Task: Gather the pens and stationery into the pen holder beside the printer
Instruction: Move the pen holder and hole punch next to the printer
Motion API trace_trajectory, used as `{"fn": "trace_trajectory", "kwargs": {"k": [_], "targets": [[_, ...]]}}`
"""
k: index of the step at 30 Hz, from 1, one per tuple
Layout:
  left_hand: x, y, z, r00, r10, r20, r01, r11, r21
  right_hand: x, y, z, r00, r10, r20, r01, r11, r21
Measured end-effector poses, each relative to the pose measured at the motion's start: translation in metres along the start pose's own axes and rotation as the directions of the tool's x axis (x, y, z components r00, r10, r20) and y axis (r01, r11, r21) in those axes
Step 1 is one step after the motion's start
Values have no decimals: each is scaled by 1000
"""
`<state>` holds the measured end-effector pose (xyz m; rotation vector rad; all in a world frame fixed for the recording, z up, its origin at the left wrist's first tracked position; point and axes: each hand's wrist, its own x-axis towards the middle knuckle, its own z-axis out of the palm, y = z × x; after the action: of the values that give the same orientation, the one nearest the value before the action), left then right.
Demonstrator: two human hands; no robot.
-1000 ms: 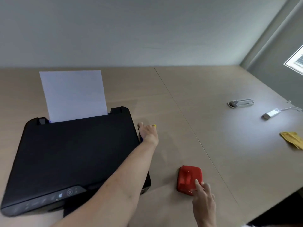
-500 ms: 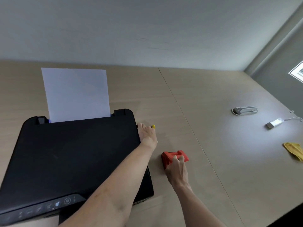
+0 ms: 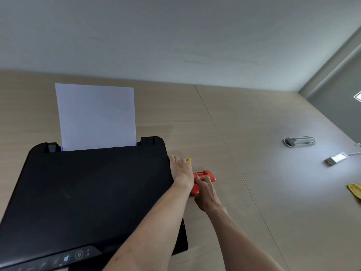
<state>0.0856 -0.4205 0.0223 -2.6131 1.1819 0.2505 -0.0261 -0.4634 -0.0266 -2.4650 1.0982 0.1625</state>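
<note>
My left hand (image 3: pixel 180 170) reaches along the right side of the black printer (image 3: pixel 88 192), closed around something with a yellow tip (image 3: pixel 189 160); the rest of that thing is hidden by the hand. My right hand (image 3: pixel 205 189) grips a red stationery item (image 3: pixel 207 175) that looks like a hole punch, tilted on the table right beside my left hand. No pen holder shows; the spot beside the printer is covered by my hands.
White paper (image 3: pixel 95 116) stands in the printer's rear tray. Far right on the wooden table (image 3: pixel 254 133) lie a grey stapler-like item (image 3: pixel 299 141), a small white device on a cable (image 3: pixel 337 158) and a yellow cloth (image 3: pixel 354 189).
My right hand took hold of the red item near the front of the table and carried it left and away from me, up against my left hand. My left hand stayed beside the printer.
</note>
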Motion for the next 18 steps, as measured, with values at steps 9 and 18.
{"fn": "trace_trajectory", "kwargs": {"k": [9,18], "targets": [[-11,2,-4,999,18,40,-22,992,122,-64,28,17,978,93,-187,-42,964,262],[-94,22,7,976,-32,-214,-10,981,-191,-206,75,96,763,404,-504,-149,869,472]]}}
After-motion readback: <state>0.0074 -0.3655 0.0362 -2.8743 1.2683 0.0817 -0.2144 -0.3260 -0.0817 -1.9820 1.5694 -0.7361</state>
